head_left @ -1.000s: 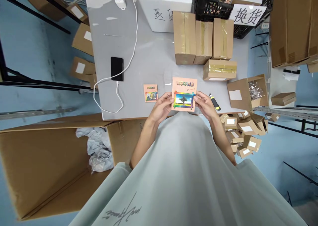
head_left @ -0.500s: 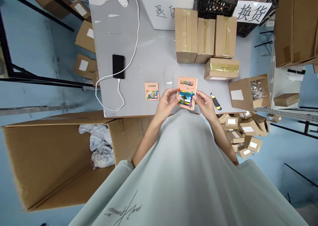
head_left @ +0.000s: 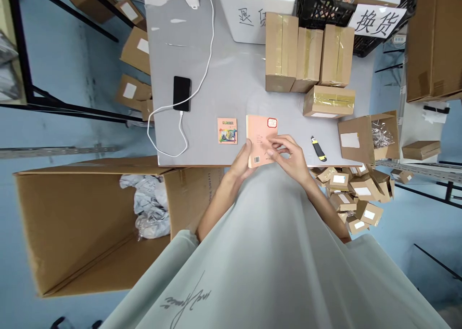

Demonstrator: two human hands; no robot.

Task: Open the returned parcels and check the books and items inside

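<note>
A small peach-coloured book (head_left: 258, 138) is held up over the table's front edge. Its back cover faces me, with a red-and-white label at the top right and a barcode low on the left. My left hand (head_left: 242, 161) grips it by the left edge. At the right edge, my right hand (head_left: 289, 156) is closed on the book, fingertips and thumb at its cover. To the left, a second, smaller peach book (head_left: 227, 130) with a picture on its cover lies flat on the table. A black-and-yellow utility knife (head_left: 318, 149) lies right of my right hand.
A phone (head_left: 182, 93) with a white cable lies on the table (head_left: 202, 98). Taped cartons (head_left: 281, 54), a white bin (head_left: 252, 20) and a black crate (head_left: 321, 8) stand behind. An open carton (head_left: 357, 138) sits at right; a large open box (head_left: 86, 232) stands front left.
The held book has been turned over from its picture cover to its back cover and moved slightly left. My right hand has shifted onto the cover's right side. The view has shifted slightly.
</note>
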